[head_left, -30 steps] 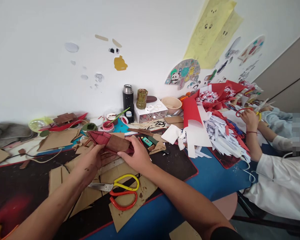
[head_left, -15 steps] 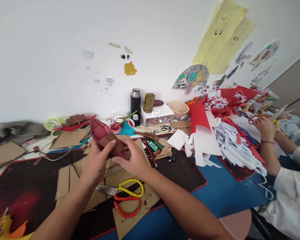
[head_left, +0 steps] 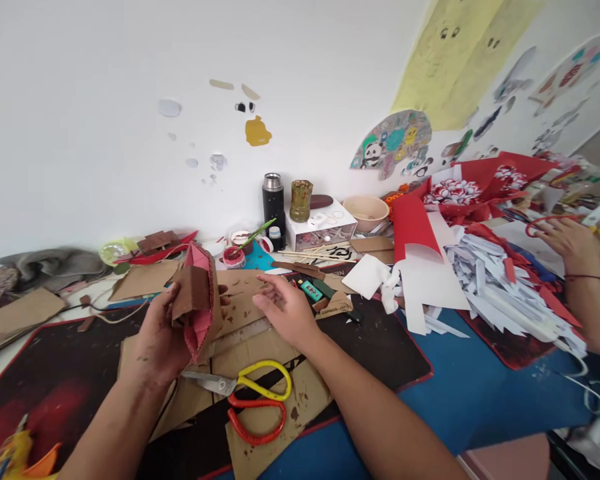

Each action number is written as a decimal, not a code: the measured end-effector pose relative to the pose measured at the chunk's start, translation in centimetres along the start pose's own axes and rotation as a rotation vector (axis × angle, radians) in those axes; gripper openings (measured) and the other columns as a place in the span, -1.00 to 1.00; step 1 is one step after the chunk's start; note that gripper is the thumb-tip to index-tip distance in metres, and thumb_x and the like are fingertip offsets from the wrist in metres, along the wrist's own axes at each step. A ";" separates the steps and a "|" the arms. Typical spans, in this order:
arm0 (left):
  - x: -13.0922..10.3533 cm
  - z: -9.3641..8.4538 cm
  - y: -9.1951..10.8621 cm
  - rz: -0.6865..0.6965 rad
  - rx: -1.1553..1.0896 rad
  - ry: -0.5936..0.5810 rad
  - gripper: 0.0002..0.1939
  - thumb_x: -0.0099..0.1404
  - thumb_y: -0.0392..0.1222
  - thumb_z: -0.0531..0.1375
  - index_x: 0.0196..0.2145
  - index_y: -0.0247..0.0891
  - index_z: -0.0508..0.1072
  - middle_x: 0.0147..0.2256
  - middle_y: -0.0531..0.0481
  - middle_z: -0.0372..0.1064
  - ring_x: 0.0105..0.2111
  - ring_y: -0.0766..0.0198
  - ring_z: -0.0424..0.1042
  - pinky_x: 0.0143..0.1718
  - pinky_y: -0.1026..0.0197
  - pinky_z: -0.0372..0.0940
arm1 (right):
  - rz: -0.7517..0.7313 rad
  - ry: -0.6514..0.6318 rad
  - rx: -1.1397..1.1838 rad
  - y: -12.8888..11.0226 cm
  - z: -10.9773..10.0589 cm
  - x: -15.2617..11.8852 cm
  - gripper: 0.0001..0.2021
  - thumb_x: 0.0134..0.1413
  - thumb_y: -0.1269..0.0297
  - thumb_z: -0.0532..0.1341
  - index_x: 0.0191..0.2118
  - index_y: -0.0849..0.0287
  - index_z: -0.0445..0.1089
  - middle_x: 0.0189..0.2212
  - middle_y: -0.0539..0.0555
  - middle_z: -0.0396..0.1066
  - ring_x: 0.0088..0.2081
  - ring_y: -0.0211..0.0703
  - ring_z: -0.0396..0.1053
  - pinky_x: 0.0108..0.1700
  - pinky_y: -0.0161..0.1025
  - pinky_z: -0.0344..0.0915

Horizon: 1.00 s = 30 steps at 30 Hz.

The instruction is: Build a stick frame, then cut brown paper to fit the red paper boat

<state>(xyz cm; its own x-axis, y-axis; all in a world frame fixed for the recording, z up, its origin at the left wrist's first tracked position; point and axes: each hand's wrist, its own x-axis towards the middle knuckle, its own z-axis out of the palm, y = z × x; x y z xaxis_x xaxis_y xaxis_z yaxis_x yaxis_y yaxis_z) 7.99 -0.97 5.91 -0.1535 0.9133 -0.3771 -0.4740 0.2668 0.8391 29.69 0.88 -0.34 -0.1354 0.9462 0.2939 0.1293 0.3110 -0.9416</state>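
My left hand (head_left: 155, 333) grips a small boat-shaped cardboard piece (head_left: 211, 307), pink inside, with a brown folded band (head_left: 191, 293) across it. It is tilted, its pink opening partly facing me. Just to its right, my right hand (head_left: 289, 310) holds nothing, fingers apart above flat brown cardboard (head_left: 237, 283). Nearer to me, scissors (head_left: 260, 403) with one yellow and one red handle lie on cardboard, blades pointing left.
A black flask (head_left: 273, 200) and a white box (head_left: 320, 227) stand by the wall. White paper strips (head_left: 500, 287) are heaped at right, beside another person's hand (head_left: 567, 247) holding scissors. A yellow-orange tool (head_left: 17, 457) lies front left.
My right hand has let go of the cardboard piece and moved right, opening its fingers. My left hand has turned the piece and brought it lower. The view has shifted slightly.
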 end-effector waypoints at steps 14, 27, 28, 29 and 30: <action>-0.9 0.6 -2.3 -0.101 0.184 -0.102 -0.41 0.21 0.05 0.42 0.14 -0.26 0.57 -0.14 -0.19 0.74 0.03 -0.19 0.69 0.09 0.00 0.58 | -0.280 -0.168 -0.234 -1.8 -0.2 -0.3 -0.23 0.22 -0.10 0.51 0.46 -0.10 0.34 0.40 0.16 0.38 0.44 0.10 0.32 0.50 0.12 0.22; -0.3 0.8 -3.3 -0.123 0.224 -0.138 -0.48 0.21 0.17 0.36 0.04 -0.14 0.64 -0.12 -0.20 0.72 0.04 -0.26 0.68 -0.02 -0.06 0.64 | -0.197 -0.216 -0.246 -1.0 0.2 -0.4 -0.22 0.15 -0.20 0.51 0.41 -0.12 0.38 0.39 0.16 0.36 0.40 0.17 0.35 0.46 0.16 0.28; -0.3 0.8 -3.4 -0.125 0.215 -0.141 -0.47 0.21 0.18 0.37 0.05 -0.14 0.64 -0.11 -0.21 0.72 0.03 -0.25 0.68 -0.03 -0.05 0.64 | -0.193 -0.211 -0.245 -1.1 0.2 -0.4 -0.22 0.14 -0.19 0.52 0.41 -0.10 0.39 0.38 0.17 0.37 0.40 0.17 0.36 0.45 0.16 0.29; -0.4 0.8 -3.5 -0.125 0.206 -0.147 -0.47 0.22 0.18 0.38 0.06 -0.13 0.64 -0.10 -0.21 0.72 0.02 -0.24 0.69 -0.03 -0.05 0.64 | -0.192 -0.208 -0.244 -1.2 0.2 -0.4 -0.21 0.12 -0.19 0.53 0.40 -0.08 0.40 0.37 0.18 0.38 0.39 0.18 0.37 0.45 0.16 0.29; -0.4 0.9 -3.5 -0.125 0.197 -0.155 -0.46 0.23 0.18 0.38 0.08 -0.13 0.64 -0.10 -0.21 0.72 0.02 -0.23 0.69 -0.03 -0.05 0.64 | -0.193 -0.205 -0.243 -1.3 0.2 -0.4 -0.20 0.11 -0.18 0.55 0.39 -0.06 0.41 0.35 0.19 0.40 0.38 0.18 0.38 0.44 0.16 0.30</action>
<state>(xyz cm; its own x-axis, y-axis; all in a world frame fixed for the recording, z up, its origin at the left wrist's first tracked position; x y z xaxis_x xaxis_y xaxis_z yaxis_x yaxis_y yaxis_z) 10.46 -2.05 3.48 0.0377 0.9016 -0.4308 -0.3013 0.4214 0.8554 29.38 0.10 0.73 -0.3712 0.8378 0.4003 0.3084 0.5179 -0.7979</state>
